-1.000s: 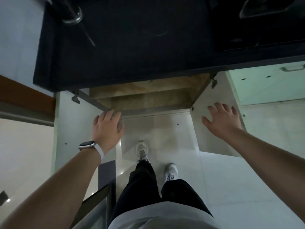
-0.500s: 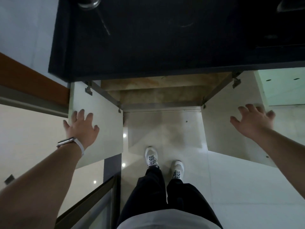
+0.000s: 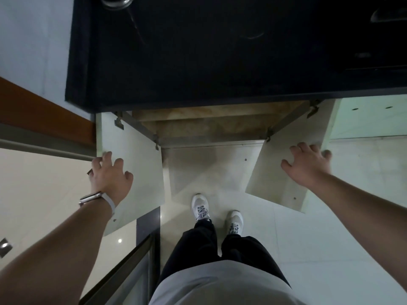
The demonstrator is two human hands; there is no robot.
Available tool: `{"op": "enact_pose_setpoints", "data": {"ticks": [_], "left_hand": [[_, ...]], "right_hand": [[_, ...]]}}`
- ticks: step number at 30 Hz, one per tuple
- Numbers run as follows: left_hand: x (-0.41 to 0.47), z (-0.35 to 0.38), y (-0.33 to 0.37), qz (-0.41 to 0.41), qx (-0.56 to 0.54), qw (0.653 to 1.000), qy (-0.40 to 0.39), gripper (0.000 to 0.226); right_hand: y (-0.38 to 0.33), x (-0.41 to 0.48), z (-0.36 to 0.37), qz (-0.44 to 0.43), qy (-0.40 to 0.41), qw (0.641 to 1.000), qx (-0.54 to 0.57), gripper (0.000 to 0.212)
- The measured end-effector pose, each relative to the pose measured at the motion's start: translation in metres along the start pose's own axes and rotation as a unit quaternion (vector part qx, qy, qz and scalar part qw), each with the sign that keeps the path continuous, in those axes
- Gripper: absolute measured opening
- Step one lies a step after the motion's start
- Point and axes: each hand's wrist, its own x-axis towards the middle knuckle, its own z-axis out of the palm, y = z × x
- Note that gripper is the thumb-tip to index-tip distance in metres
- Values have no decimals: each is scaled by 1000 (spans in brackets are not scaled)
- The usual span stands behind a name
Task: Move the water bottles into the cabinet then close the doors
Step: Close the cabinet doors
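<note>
The cabinet [image 3: 209, 125] sits under a black countertop [image 3: 198, 62], and both its pale doors stand swung wide open. Its brownish inside shelf shows no water bottle, and none appears anywhere in view. My left hand [image 3: 110, 175], with a watch on the wrist, presses flat on the inner face of the left door [image 3: 143, 164], fingertips at its outer edge. On the right door [image 3: 271, 172] lies my right hand [image 3: 307, 166], fingers spread and reaching that door's outer edge.
My two feet in white shoes [image 3: 200, 208] stand on the glossy floor just before the opening. A dark-framed glass panel [image 3: 132, 260] rises at my lower left. A further shut pale cabinet front [image 3: 370, 119] lies to the right. A round metal object [image 3: 116, 1] sits on the counter.
Both doors have swung outward from half open to wide open. My hands moved apart with them, the left going left and the right going right.
</note>
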Motion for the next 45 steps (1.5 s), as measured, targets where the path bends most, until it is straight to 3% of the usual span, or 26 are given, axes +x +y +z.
{"op": "enact_pose_setpoints", "data": {"ticks": [4,10,15,19,24,28,31,39,45], "left_hand": [[-1,-4,11,50,-16,999,10,37],[-9,-5,50,200,-74,977,-10,36],[-6,-9,75,286,-100,952,-30,62],[-3,-5,89,339,-59,938,-36,73],[-1,1,108,292,-17,955,-42,85],[8,-4,122,262,-13,965,28,103],[19,-12,136,270,-5,956,111,102],[67,-30,180,244,-33,939,240,85],[97,-48,211,219,-36,941,256,76]], "right_hand": [[-34,-3,-11,-25,-12,999,38,56],[-71,-12,-24,-98,-3,992,77,43],[-67,-7,-27,-172,-36,982,72,65],[-57,-3,-27,-223,-61,972,42,79],[-66,15,-44,-207,27,978,-26,78],[-67,37,-48,-231,125,965,-3,89],[-70,54,-51,-275,196,941,4,90],[-84,91,-70,-267,218,938,39,97],[-92,122,-91,-227,252,938,70,82]]}}
